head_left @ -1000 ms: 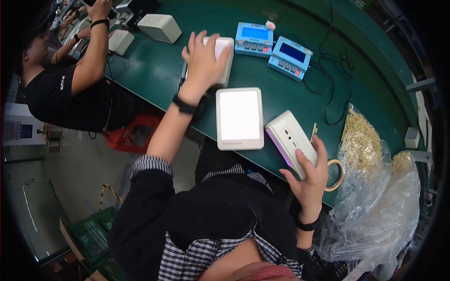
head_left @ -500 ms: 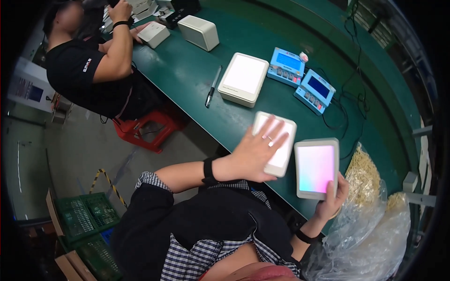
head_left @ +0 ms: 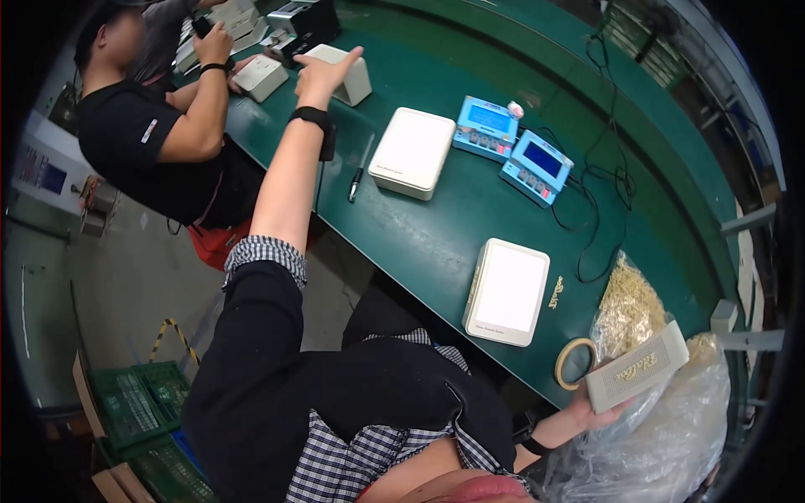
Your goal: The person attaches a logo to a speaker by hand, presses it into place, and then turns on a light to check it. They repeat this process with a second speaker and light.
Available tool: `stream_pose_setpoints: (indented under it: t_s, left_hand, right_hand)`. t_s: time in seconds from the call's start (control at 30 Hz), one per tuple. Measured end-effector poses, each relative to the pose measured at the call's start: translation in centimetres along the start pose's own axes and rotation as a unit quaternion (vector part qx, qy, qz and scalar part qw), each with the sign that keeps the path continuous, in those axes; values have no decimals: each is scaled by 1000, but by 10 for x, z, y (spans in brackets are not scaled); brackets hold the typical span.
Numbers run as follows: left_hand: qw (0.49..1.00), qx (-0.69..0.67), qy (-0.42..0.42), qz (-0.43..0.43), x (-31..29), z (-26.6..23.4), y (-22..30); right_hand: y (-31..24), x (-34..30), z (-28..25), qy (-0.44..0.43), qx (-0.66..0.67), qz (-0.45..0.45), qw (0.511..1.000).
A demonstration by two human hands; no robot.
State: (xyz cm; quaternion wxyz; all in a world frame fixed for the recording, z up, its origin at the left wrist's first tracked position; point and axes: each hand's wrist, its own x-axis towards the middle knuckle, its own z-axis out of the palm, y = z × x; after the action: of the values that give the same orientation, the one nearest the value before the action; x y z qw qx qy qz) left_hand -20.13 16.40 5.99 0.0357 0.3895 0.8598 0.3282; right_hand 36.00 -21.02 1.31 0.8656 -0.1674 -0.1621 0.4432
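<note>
My left hand is stretched far out over a cream box-shaped device standing on edge; its thumb and forefinger are spread, and contact cannot be made out. In my right hand is another cream box-shaped device, tilted, its perforated grille with gold lettering turned up. Between my arms, a cream device with a white-lit face lies on the green table. Farther back lies a similar white-topped device.
A tape roll and a gold lettering piece lie near my right hand, by plastic bags. Two blue display units with cables stand behind. A pen lies near the edge. A co-worker sits at left, beside another cream box.
My left hand has left the lit device and swung far forward and left. My right hand has lowered and turned its device from lit face to grille. The tape roll has come into sight.
</note>
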Motion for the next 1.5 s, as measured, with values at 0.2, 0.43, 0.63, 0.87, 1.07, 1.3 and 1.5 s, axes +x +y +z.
stream_pose_setpoints:
  t_s: [0.2,0.43,0.63,0.87,1.07,1.3,1.5]
  left_hand:
    - [998,-8,-6,-64,67,36,-10]
    - [988,4,-91,122,84,5,-48]
    - [884,-202,-184,379,-67,-102,-28]
    - [721,-109,-488,481,-222,-135,3]
    - [669,16,-483,565,-238,-102,30]
    - [543,-36,-350,762,-254,-99,121]
    - [333,14,-364,870,-344,11,182]
  right_hand:
    - [13,-6,10,-40,120,54,991]
    - [14,-11,3,-27,253,110,961]
    - [6,-14,49,56,22,-121,991]
    - [-3,5,57,-50,245,91,964]
    - [5,-7,43,125,-314,-275,900]
    - [-29,-33,12,248,-397,-293,834]
    - [-55,-36,-7,-117,79,-6,990]
